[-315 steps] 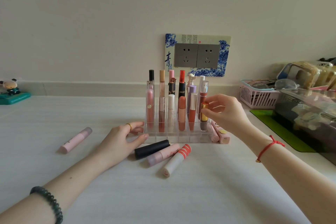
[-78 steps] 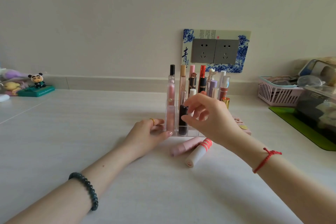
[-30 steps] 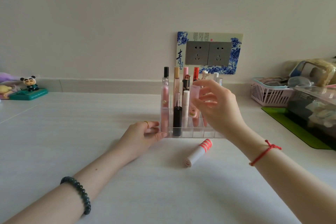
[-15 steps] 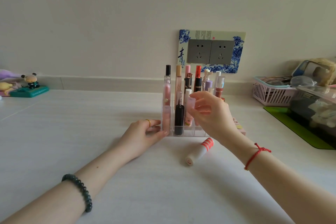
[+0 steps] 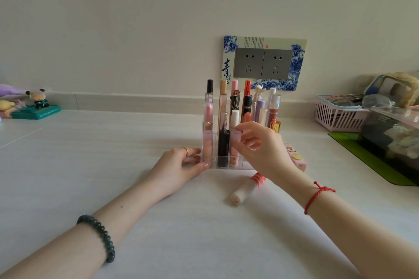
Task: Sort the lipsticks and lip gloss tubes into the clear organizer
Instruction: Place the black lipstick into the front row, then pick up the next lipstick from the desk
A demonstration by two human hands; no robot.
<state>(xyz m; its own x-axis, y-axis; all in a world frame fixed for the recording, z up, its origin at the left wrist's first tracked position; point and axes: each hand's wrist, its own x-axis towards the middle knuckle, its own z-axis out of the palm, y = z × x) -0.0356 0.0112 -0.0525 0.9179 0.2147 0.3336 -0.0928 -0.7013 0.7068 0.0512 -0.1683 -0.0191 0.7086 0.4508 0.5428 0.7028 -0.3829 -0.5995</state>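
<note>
Organizer (image 5: 209, 166) front behind right hand (image 5: 263, 149) pinching pink tube (image 5: 235, 142); left hand (image 5: 179, 166) bracing.

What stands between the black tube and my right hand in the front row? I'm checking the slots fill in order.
In the head view, a pale pink tube stands between the black tube and the right hand, whose fingertips pinch its cap.

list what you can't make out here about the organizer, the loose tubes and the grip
- Head view: the organizer's front right slots are hidden by the right hand.
- Pink boxed items are mostly hidden behind that wrist.
- Right grip on the pink tube: contact unclear.
- Striped tube's label is too small.
</note>
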